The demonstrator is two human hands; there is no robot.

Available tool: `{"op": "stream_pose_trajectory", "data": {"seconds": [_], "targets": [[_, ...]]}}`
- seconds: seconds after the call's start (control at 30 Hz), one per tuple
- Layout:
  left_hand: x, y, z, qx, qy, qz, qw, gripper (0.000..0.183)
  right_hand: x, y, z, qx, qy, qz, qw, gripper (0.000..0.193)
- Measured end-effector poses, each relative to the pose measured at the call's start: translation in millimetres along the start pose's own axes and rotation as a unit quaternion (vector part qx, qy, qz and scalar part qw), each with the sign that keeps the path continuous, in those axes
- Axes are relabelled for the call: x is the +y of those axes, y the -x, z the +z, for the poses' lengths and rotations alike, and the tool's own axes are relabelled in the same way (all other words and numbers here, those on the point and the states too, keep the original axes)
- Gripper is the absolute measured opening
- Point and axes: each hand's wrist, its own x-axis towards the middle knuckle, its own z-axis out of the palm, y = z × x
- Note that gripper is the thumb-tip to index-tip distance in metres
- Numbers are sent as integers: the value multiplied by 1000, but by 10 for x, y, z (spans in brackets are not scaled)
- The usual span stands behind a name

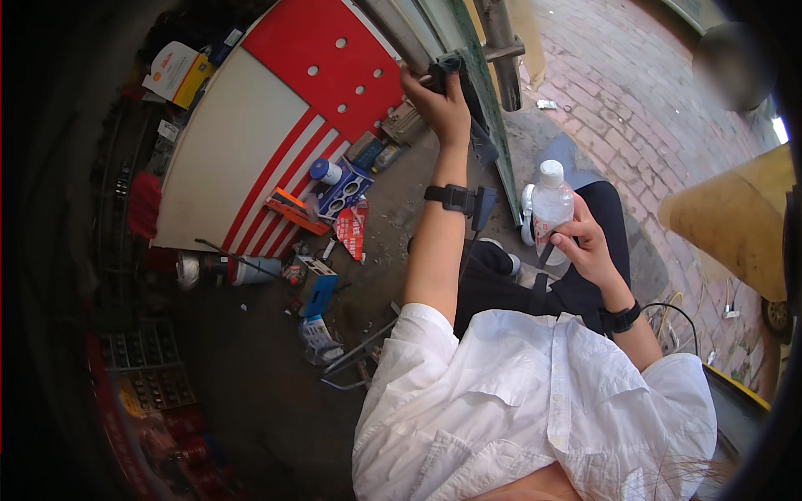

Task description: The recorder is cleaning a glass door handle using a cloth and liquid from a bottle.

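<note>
My left hand (441, 108) is raised at the top middle, its fingers closed around a dark, crumpled cloth (451, 63). The cloth is at the edge of a greenish glass door (480, 108), close beside a grey metal bar (393, 33). Part of the cloth is hidden by my fingers. At chest height, my right hand (587, 245) grips a clear plastic bottle (551, 203) by its side. The bottle stands upright with a white cap on and clear liquid inside. Black straps circle both my wrists.
A red and white panel (251, 125) with round holes leans at the left. Beside it lie an orange box (296, 210), a blue box (319, 292) and several small packages. A metal-legged stool (355, 363) stands left of me. Brick paving (601, 92) and a yellow rounded object (735, 217) lie right.
</note>
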Motion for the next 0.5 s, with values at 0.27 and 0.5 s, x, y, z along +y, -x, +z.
{"op": "stream_pose_trajectory", "data": {"seconds": [0.27, 0.5], "targets": [[-124, -149, -290, -22, 69, -17, 997, 39, -23, -21, 2, -14, -6, 8, 1000, 9], [-39, -611, -493, -86, 33, 48, 995, 34, -22, 23, 31, 1, -2, -4, 1000, 11]]}}
